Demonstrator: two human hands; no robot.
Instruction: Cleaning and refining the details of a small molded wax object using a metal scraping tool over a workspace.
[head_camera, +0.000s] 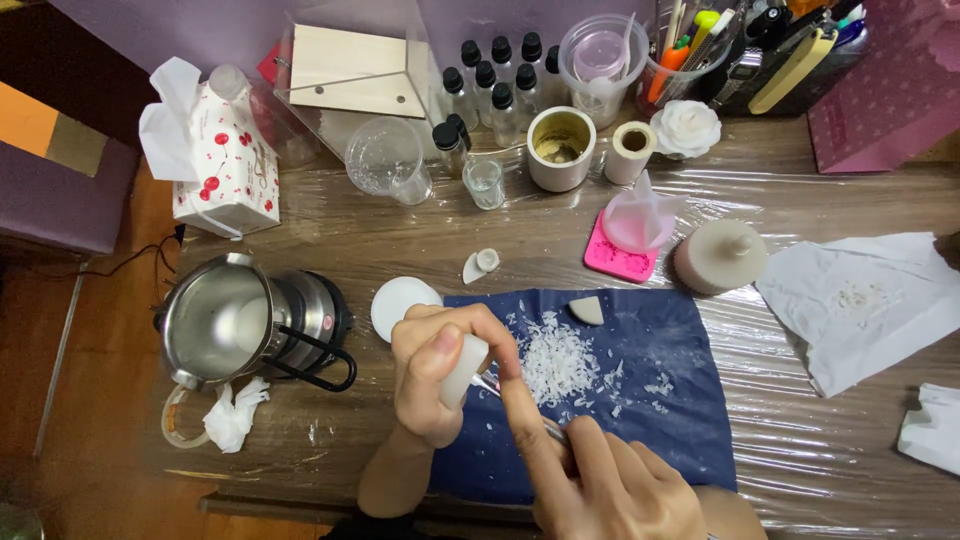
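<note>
My left hand (432, 372) grips a small white wax piece (464, 368) upright over the left edge of a dark blue cloth (660, 420). My right hand (600, 475) holds a thin metal blade (487, 385) whose tip touches the wax piece; the index finger lies along it. A pile of white wax shavings (557, 362) lies on the cloth just right of the hands. A white half-round wax piece (587, 310) rests at the cloth's top edge.
A steel melting pot (225, 320) on a small burner stands at the left, with a crumpled tissue (235, 413) below. A white disc (398, 300), pink mould (620, 258), round beige lidded container (718, 257), white paper (860, 300), cups and bottles fill the plastic-covered table.
</note>
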